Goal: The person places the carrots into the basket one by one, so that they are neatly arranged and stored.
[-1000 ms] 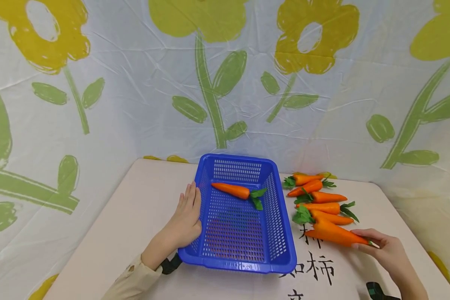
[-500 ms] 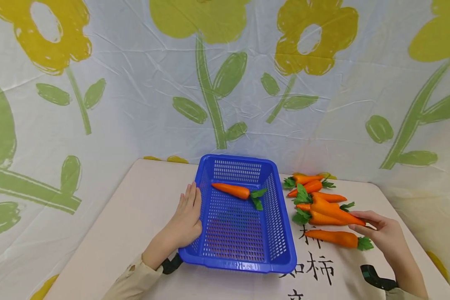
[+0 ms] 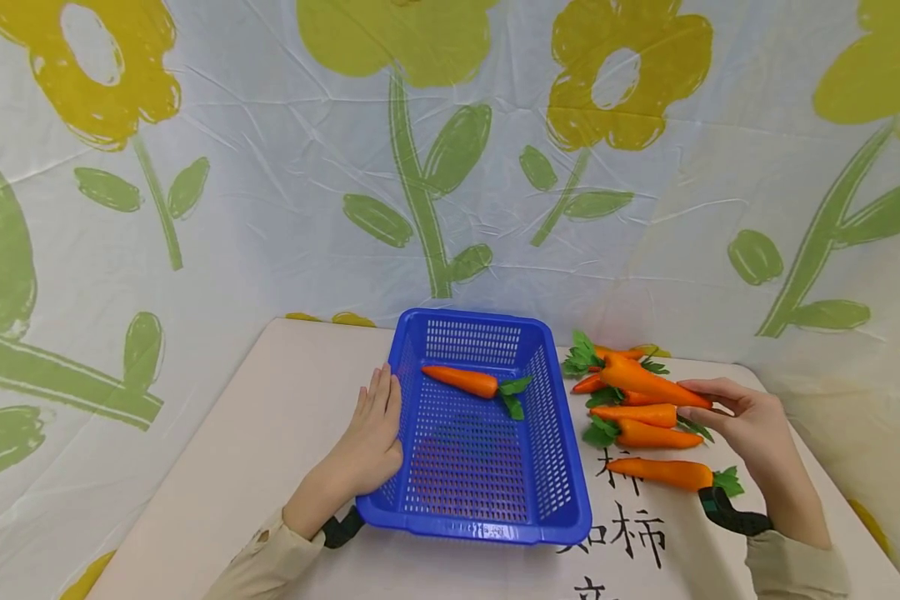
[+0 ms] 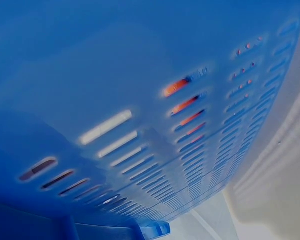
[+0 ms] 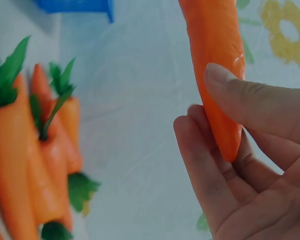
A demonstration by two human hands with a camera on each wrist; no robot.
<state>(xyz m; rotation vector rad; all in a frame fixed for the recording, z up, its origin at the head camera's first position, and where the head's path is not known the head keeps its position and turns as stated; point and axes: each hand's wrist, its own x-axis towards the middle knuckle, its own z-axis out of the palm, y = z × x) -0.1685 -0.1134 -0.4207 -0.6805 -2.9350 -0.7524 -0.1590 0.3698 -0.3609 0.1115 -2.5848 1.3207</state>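
Observation:
My right hand (image 3: pixel 746 417) pinches a carrot (image 3: pixel 648 382) near its pointed end, thumb on one side and fingers on the other. Its leafy end points left, above the far carrots in the row. The right wrist view shows this held carrot (image 5: pixel 215 65) between thumb and fingers. With straight fingers, my left hand (image 3: pixel 371 433) rests along the left wall of a blue plastic basket (image 3: pixel 487 532). One carrot (image 3: pixel 461 381) with green leaves lies inside the basket. The left wrist view is filled by the slotted basket wall (image 4: pixel 90 60), orange showing through some slots.
Right of the basket, several carrots (image 3: pixel 656 437) lie in a row on the pale table (image 3: pixel 285 417). A separate carrot (image 3: pixel 663 472) lies nearest me. A flower-printed curtain (image 3: pixel 270 208) rises behind the table and at both sides. Black characters (image 3: pixel 637 533) mark the tabletop.
My right hand left the nearest carrot, which now lies on the table, took another by its tip and moved it away from me toward the far end of the row. The left hand stayed still.

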